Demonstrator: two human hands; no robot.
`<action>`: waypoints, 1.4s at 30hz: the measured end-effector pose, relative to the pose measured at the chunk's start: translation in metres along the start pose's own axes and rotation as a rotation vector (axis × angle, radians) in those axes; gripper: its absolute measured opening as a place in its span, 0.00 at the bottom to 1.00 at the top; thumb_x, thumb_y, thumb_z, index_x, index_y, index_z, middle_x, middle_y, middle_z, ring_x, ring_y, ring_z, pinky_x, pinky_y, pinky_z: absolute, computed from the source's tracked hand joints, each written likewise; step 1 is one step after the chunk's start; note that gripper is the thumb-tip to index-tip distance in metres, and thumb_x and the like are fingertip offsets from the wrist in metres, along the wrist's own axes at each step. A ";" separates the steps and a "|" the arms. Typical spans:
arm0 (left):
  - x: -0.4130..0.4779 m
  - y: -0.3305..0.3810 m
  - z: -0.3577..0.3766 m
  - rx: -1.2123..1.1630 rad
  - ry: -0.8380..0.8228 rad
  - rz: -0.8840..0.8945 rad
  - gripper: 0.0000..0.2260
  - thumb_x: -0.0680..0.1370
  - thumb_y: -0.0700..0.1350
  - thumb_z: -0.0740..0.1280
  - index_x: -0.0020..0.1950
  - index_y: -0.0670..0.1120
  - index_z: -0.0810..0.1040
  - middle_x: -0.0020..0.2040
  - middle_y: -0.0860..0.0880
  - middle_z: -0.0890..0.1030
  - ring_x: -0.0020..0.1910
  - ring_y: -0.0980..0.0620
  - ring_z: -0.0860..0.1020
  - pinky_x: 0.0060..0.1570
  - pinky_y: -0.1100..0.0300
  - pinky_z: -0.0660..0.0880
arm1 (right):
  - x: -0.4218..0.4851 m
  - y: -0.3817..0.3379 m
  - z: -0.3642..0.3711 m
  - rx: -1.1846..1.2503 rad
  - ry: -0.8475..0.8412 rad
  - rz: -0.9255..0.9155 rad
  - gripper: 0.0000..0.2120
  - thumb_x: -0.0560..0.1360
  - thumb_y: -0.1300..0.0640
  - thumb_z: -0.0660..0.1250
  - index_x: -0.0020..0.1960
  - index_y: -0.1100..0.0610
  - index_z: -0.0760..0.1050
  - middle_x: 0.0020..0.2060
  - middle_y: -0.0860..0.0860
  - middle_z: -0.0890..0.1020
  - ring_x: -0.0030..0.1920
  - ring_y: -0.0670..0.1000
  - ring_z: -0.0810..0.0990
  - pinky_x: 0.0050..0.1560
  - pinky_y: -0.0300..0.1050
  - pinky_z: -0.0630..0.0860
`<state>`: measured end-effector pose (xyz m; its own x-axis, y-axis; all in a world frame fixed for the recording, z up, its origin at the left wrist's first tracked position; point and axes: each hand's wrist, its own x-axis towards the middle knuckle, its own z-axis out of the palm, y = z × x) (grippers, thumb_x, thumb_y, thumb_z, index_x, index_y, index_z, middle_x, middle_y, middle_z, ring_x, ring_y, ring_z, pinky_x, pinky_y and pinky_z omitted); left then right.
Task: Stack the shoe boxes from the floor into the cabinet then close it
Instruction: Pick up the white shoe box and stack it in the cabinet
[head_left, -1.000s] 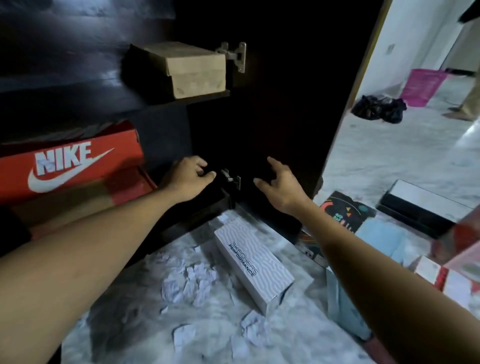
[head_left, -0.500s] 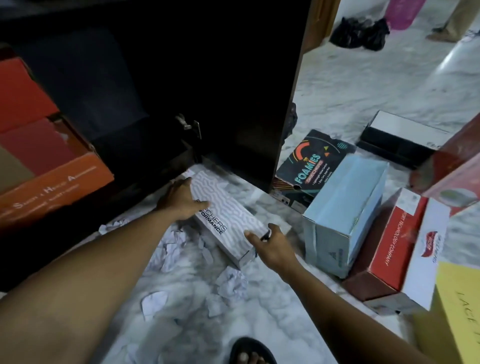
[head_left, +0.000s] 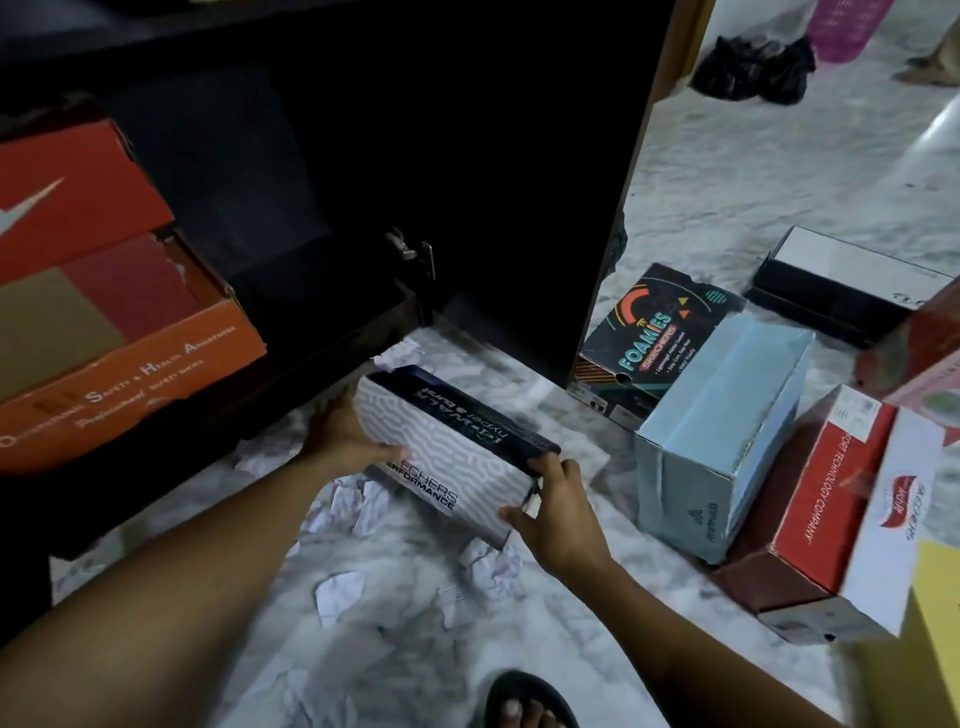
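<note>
Marble floor (head_left: 727, 182); Skechers box (head_left: 457, 457) lengthwise toward cabinet (head_left: 322, 364), ends in grip of left hand (head_left: 340, 434), right hand (head_left: 558, 506)

Cabinet (head_left: 322, 353) at far left, Nike box (head_left: 67, 197) stacked on safety-shoes box (head_left: 130, 364) inside. Skechers Performance box (head_left: 441, 447) before the cabinet, between left hand (head_left: 337, 431) and right hand (head_left: 556, 504). Foamies box (head_left: 654, 332) on the floor (head_left: 727, 182), right of the door (head_left: 519, 182).

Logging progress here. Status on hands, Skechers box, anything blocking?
Left hand, right hand: each grips one end. Skechers box tilted, before open cabinet. Crumpled paper on floor beneath.
</note>
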<state>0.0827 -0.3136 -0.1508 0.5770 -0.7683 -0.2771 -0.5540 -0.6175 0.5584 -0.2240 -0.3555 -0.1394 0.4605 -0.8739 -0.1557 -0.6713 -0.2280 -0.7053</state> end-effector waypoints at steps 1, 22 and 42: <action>-0.004 -0.006 0.002 -0.033 0.003 -0.009 0.67 0.47 0.70 0.80 0.79 0.46 0.57 0.76 0.44 0.65 0.75 0.44 0.64 0.68 0.50 0.69 | -0.003 0.005 0.002 -0.042 -0.008 -0.036 0.30 0.73 0.53 0.76 0.69 0.49 0.63 0.64 0.50 0.68 0.60 0.53 0.77 0.52 0.45 0.77; -0.036 -0.018 -0.015 -0.376 0.070 0.027 0.56 0.47 0.57 0.87 0.72 0.49 0.67 0.63 0.53 0.78 0.62 0.53 0.76 0.61 0.58 0.73 | 0.017 -0.005 0.011 0.533 -0.078 -0.091 0.53 0.57 0.48 0.86 0.73 0.42 0.58 0.66 0.50 0.76 0.64 0.50 0.78 0.60 0.52 0.80; -0.101 0.190 -0.363 -0.535 0.793 0.651 0.50 0.47 0.60 0.86 0.65 0.59 0.69 0.63 0.56 0.77 0.61 0.57 0.77 0.62 0.50 0.77 | 0.050 -0.284 -0.168 0.577 0.364 -0.697 0.58 0.70 0.51 0.77 0.80 0.44 0.34 0.71 0.38 0.59 0.71 0.37 0.61 0.70 0.41 0.62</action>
<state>0.1374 -0.2920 0.2668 0.5953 -0.4760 0.6473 -0.6693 0.1520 0.7273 -0.1079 -0.4065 0.1688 0.3740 -0.7238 0.5799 0.1160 -0.5838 -0.8036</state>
